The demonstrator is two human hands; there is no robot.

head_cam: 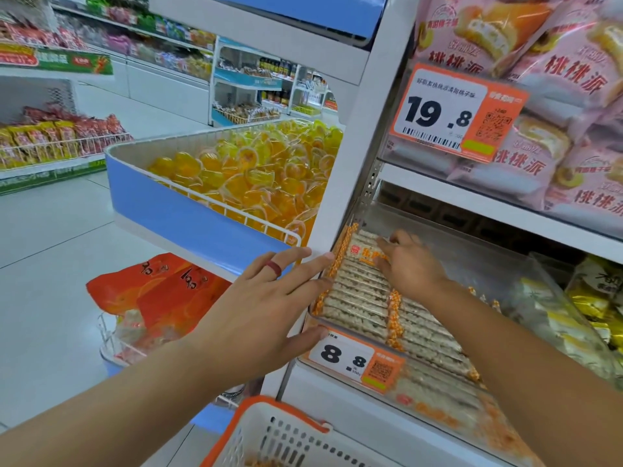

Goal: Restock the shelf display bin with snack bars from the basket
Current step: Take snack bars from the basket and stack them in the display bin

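Note:
A clear plastic display bin [526, 284] sits on the lower shelf, holding rows of pale snack bars [357, 298] with orange-patterned wrapper ends. My right hand [409, 264] lies inside the bin with fingers spread flat on the top bars. My left hand [269, 298], wearing a dark red ring, rests open against the bin's left front corner, fingertips touching the bars' orange ends. The white basket with an orange rim [269, 433] sits at the bottom of the view, below the shelf; little of its contents shows.
An orange price tag marked 8.8 [350, 360] hangs on the bin's front. Pink cake packs [556, 75] fill the shelf above with a 19.8 tag. A blue bin of yellow jelly cups [246, 173] juts out to the left; orange bags [161, 291] lie below it.

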